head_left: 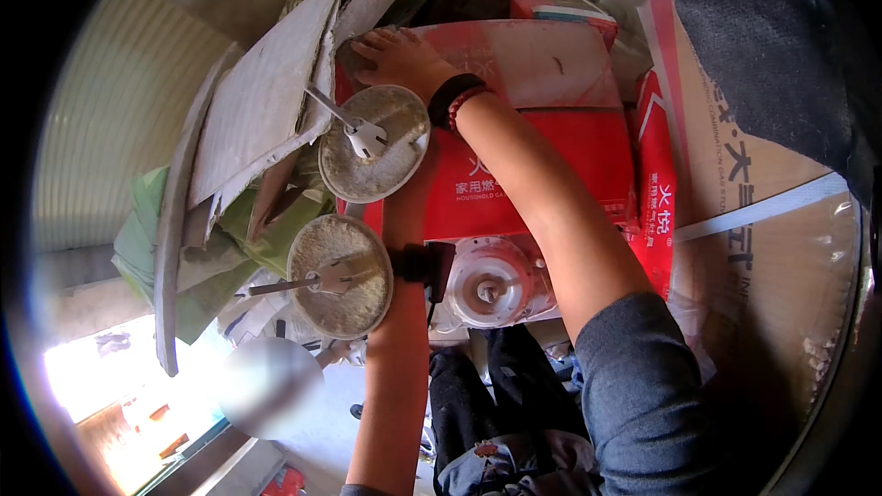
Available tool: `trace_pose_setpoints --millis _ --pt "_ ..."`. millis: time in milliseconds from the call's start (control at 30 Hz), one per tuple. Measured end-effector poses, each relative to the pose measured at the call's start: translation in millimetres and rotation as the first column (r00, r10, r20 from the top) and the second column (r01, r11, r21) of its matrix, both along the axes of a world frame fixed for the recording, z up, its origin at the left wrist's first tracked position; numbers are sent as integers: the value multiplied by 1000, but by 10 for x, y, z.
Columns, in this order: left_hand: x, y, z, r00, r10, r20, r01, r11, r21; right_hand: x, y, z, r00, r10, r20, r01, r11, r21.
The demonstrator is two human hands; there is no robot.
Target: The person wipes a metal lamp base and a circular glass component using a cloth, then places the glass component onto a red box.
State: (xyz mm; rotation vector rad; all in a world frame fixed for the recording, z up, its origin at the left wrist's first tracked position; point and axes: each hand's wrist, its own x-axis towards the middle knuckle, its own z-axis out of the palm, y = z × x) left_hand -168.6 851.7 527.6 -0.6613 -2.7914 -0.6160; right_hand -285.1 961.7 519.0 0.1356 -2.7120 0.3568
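My right hand (404, 60) lies with fingers spread at the far left corner of a red cardboard box (551, 165). The wrist carries a black band and a red bead bracelet. My left forearm (397, 386) reaches up with a dark watch-like band at the wrist; the left hand's fingers are hidden behind an upper dusty round disc (409, 129) with a white hub and a metal rod. Below it, a similar lower disc (354, 308) overlaps the forearm. Whether my left hand grips either disc cannot be seen. A white round housing with a central spindle (490, 285) sits nearer me.
Torn cardboard (266, 101) and green sacking (147, 230) are heaped at the left. A large brown carton (772, 285) stands at the right, with dark cloth (772, 46) over its top. A blurred pale disc (271, 386) shows at lower left.
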Motion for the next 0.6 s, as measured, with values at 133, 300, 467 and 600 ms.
trace_pose_setpoints --millis 133,300,467,600 --pt "-26 46 -45 999 -25 -20 26 999 29 92 133 -49 997 -79 0 79 997 5" --pt "-102 112 -153 989 -100 -108 115 982 148 170 199 -34 994 -106 38 105 994 30" --pt "-59 276 7 948 -259 183 232 960 157 380 506 -76 981 -171 92 161 981 110" --pt "69 369 77 961 -252 113 267 953 -145 568 623 -31 951 -283 124 271 957 105"
